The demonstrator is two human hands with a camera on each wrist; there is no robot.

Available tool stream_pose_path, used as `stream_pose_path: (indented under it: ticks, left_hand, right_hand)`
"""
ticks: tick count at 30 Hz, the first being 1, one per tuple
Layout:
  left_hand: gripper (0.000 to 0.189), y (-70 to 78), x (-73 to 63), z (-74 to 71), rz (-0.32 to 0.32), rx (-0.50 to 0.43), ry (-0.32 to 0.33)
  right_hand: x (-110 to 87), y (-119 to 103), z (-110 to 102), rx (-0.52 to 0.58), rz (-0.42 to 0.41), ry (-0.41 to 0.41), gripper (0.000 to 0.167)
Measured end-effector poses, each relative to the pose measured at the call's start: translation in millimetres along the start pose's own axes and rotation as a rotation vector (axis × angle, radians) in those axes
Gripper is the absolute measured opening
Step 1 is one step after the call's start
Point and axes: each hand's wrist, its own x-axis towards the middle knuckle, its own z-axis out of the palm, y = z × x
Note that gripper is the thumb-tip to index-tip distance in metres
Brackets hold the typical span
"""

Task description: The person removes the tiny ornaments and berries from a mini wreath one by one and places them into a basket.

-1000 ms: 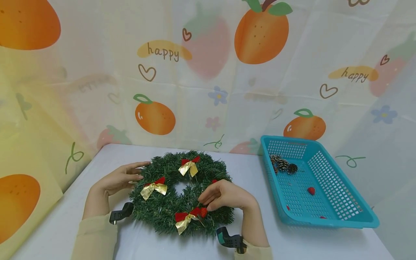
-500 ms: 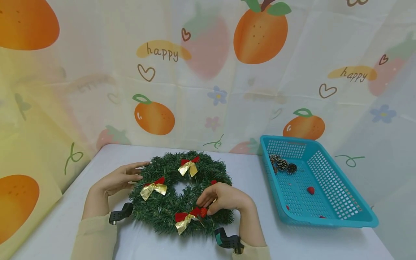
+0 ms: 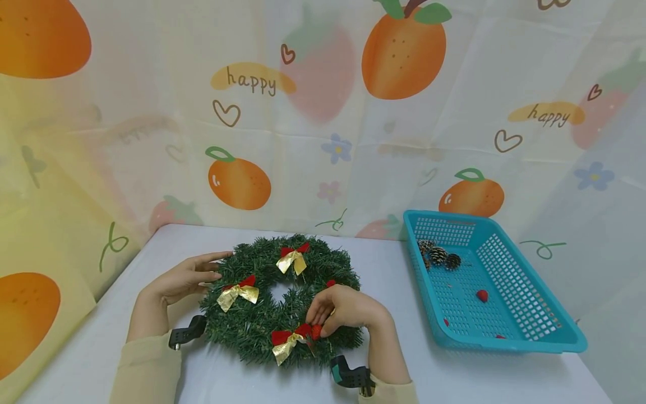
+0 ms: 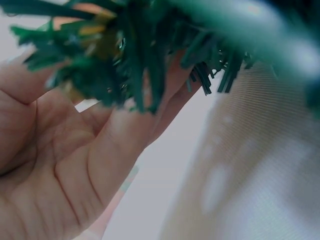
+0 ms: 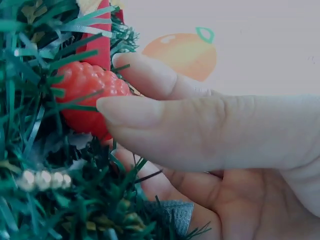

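Note:
A round green artificial wreath [image 3: 252, 331] lies on the white table, with gold-and-red bows on it. My left hand [image 3: 184, 279] holds the wreath's left edge; in the left wrist view, green needles [image 4: 115, 70] hang between the thumb and fingers. At the front right of the wreath, my right hand [image 3: 353, 307] pinches a bumpy red artificial berry [image 5: 87, 90] beside the front bow [image 3: 285, 348]. The thumb [image 5: 135, 115] lies against the berry, which sits among the needles. Partly behind the right hand, another red spot [image 3: 330, 283] shows on the wreath.
To the right stands a turquoise plastic basket [image 3: 545, 331] with several pine cones [image 3: 438, 256] in its far left corner and a few red berries [image 3: 482, 295]. A fruit-printed curtain [image 3: 303, 140] hangs behind the table. Black wrist-worn cameras [image 3: 348, 375] sit close to the wreath's near side.
My right hand and wrist have shifted slightly left and down, with the fingertips staying at the berry. My left hand and the wreath have kept their places.

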Motion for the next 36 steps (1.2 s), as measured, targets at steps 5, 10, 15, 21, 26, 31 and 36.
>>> stream_pose_path:
  ticks: [5, 10, 15, 21, 26, 31, 36]
  left_hand:
    - [0.068, 0.1, -0.5, -0.2, 0.002, 0.009, 0.005]
    - [0.067, -0.4, -0.2, -0.4, 0.004, 0.007, 0.004]
    - [0.067, 0.3, -0.5, 0.0, 0.006, 0.010, 0.003]
    - [0.068, 1.5, -0.8, 1.0, 0.009, 0.010, 0.004]
    - [0.067, -0.1, -0.2, 0.9, 0.008, 0.001, 0.004]
    - [0.068, -0.8, -0.1, 1.0, 0.010, -0.001, 0.000]
    - [0.067, -0.5, -0.1, 1.1, 0.013, -0.001, 0.000]
  right_hand:
    - [0.0, 1, -1, -0.015, 0.002, 0.002, 0.030]
    - [-0.2, 3, -2, 0.020, -0.005, -0.001, 0.030]
    - [-0.2, 3, -3, 0.038, -0.014, -0.002, 0.029]
    - [-1.5, 4, -4, 0.014, -0.017, 0.027, 0.029]
    - [-4.5, 4, -6, 0.005, -0.031, 0.055, 0.028]
    - [-6.3, 6, -8, 0.022, -0.050, 0.075, 0.027]
    - [-9.8, 6, -12, 0.057, -0.084, 0.095, 0.027]
